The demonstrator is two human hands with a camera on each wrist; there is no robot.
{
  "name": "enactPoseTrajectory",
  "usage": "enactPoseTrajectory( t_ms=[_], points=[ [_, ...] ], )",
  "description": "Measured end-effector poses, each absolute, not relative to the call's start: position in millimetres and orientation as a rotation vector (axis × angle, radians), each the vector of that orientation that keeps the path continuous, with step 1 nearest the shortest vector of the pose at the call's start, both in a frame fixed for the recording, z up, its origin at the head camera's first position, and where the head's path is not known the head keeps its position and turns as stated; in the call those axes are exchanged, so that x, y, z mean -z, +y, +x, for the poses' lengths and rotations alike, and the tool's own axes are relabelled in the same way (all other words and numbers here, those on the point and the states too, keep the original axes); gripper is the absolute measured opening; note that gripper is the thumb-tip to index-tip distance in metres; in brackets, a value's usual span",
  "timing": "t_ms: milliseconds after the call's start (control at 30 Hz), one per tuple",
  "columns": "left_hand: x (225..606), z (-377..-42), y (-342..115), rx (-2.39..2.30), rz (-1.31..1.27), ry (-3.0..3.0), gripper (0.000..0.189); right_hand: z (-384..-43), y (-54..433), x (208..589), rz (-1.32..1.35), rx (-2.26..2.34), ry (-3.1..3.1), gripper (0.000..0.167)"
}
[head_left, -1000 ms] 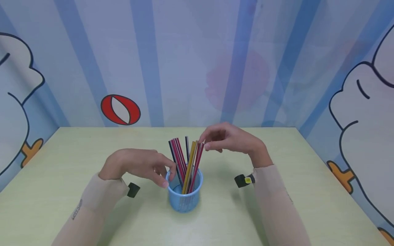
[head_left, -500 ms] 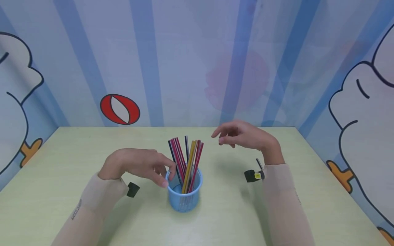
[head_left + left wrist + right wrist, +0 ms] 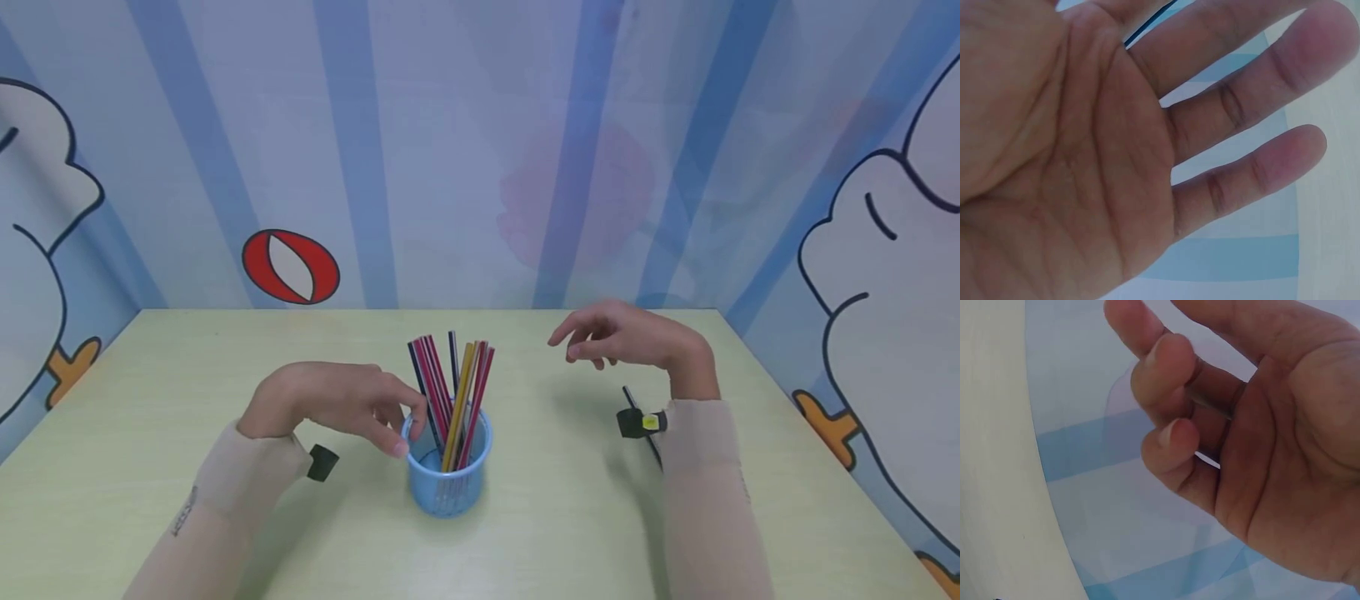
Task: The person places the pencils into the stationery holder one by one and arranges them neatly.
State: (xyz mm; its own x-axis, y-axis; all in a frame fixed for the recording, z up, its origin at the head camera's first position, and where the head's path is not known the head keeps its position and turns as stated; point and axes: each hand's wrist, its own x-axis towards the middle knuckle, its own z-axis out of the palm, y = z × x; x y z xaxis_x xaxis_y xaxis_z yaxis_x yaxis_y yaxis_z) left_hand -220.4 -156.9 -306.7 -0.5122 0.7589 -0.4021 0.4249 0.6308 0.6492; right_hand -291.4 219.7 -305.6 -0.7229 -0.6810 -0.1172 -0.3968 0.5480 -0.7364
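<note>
A light blue pencil cup (image 3: 447, 492) stands upright on the table in the head view. Several pencils lean in it, among them a yellow pencil (image 3: 459, 408), pink-red ones and dark ones. My left hand (image 3: 341, 400) holds the cup's rim at the left, index finger over the edge and thumb against the outside. To the right of the cup, my right hand (image 3: 630, 337) hovers above the table with loosely bent fingers and holds nothing. A dark pencil (image 3: 628, 397) lies below the right wrist, partly hidden by the wrist camera and sleeve. Both wrist views show mostly palm and fingers.
The pale table (image 3: 225, 350) reaches back to a blue striped curtain (image 3: 465, 167). Black wrist cameras (image 3: 323, 462) sit at both cuffs. Cartoon shapes are printed on the backdrop at both sides.
My right hand has moved right, away from the pencil tops. The dark pencil on the table has come into view beneath that wrist. My left hand and the cup have stayed put.
</note>
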Motion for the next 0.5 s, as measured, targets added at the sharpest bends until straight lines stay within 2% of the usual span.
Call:
enactPoseTrajectory(
  t_ms=[500],
  points=[
    [306.6, -220.5, -156.8, -0.634, 0.912, 2.168, 0.012, -291.9, 248.9, 313.7, -0.614, 0.910, 2.439, 0.025]
  ],
)
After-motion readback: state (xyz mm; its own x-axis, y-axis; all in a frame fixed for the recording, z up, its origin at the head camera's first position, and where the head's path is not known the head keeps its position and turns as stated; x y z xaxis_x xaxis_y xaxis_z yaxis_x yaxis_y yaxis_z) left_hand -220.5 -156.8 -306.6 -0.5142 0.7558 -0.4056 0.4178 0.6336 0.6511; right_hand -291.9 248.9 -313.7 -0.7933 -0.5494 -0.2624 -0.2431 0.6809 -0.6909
